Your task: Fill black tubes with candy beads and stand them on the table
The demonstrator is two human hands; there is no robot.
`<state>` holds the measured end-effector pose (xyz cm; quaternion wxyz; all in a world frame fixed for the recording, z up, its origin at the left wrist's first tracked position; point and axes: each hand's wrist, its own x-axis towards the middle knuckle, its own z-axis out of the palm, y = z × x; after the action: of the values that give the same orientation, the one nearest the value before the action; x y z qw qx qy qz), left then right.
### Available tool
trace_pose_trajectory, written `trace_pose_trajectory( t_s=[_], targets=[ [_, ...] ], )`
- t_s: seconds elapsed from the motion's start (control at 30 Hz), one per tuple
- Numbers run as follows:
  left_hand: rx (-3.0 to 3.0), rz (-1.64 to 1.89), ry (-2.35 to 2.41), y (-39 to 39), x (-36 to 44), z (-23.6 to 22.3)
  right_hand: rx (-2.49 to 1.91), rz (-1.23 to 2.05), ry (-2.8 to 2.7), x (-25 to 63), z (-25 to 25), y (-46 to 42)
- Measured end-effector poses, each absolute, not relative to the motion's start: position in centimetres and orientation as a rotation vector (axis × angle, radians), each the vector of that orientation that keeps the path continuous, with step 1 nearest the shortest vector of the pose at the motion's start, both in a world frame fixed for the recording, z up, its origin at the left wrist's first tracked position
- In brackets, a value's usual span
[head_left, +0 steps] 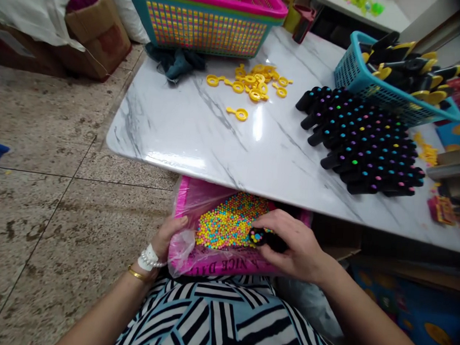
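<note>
My left hand (166, 239) grips the left rim of a pink basket (182, 191) lined with clear plastic, which sits on my lap below the table edge. Small round candy-like balls (228, 218) in yellow, blue and pink fill it. Between the fingers and thumb of my right hand (293, 241) is a black tube (275, 241), tilted low over the balls. Several coloured balls show in its mouth. On the table stand many similar black tubes (368, 143) in a tight block, each with a coloured dot at its top.
Yellow ring-shaped pieces with short stems (257, 82) lie scattered on the marble-patterned table (201, 130). Stacked baskets (209, 29) and a dark cloth (176, 63) are at the far side. A blue basket (345, 65) of black-and-yellow pieces stands right. Cardboard boxes (94, 34) rest on the floor.
</note>
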<state>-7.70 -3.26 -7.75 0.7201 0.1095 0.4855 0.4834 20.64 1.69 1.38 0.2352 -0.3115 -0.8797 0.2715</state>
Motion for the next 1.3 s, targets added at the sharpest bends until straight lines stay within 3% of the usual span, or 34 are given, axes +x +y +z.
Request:
trace_pose_trajectory(
  t_s=[0.13, 0.33, 0.6, 0.93, 1.1, 1.3],
  targets=[
    [0.31, 1.062, 1.116, -3.0, -8.0, -7.7, -0.969, 0.609, -2.288, 21.8, 3.2, 2.9],
    [0.206, 1.032, 1.232, -3.5, -8.5, -8.3, -1.21, -0.041, -2.29, 24.2, 2.8, 7.0],
    [0.154, 1.011, 1.269, -3.6, -7.8, -6.9, -1.17, -0.04, -2.387, 24.5, 3.2, 8.5],
    [0.174, 1.007, 1.28, -3.8, -8.5, -8.3, -1.361, -0.669, -2.39, 26.7, 4.8, 15.4],
    [0.17, 1.023, 1.227, -3.6, -8.6, -8.4, -1.44, -0.541, -2.312, 26.5, 4.4, 12.4],
    [0.199, 1.042, 1.146, -2.8, -7.9, -7.6, -1.221, 0.217, -2.714, 25.9, 4.7, 3.2]
  ],
)
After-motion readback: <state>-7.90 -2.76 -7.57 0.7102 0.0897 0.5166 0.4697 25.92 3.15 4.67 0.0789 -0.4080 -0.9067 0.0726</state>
